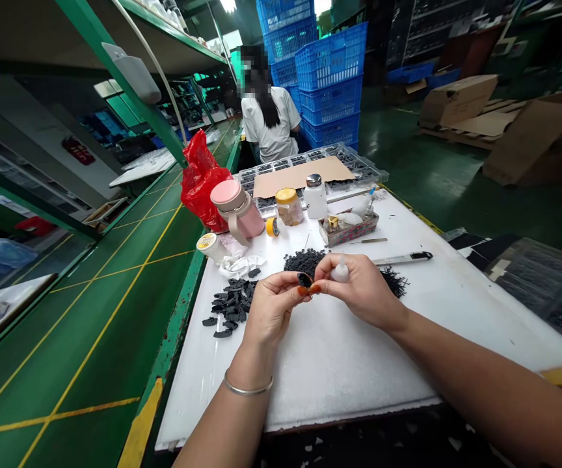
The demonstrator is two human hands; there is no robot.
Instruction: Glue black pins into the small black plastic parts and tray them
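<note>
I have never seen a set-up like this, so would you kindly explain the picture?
No robot works here: one camera, worn on a person's head, looks forward and down. The left hand pinches a small glossy dark piece, and the right hand meets it there; a translucent white nozzle bottle appears tucked in that right hand. On the white tabletop lie a pile of curved dark-grey pieces and a heap of tiny black parts. Farther back stand a pink lidded flask with a handle and a translucent yellow-lidded jar.

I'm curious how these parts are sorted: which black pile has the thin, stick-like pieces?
The rightmost pile, just beyond the right hand. The leftmost pile has broader, chunky pieces; the middle pile has tiny bits.
</note>
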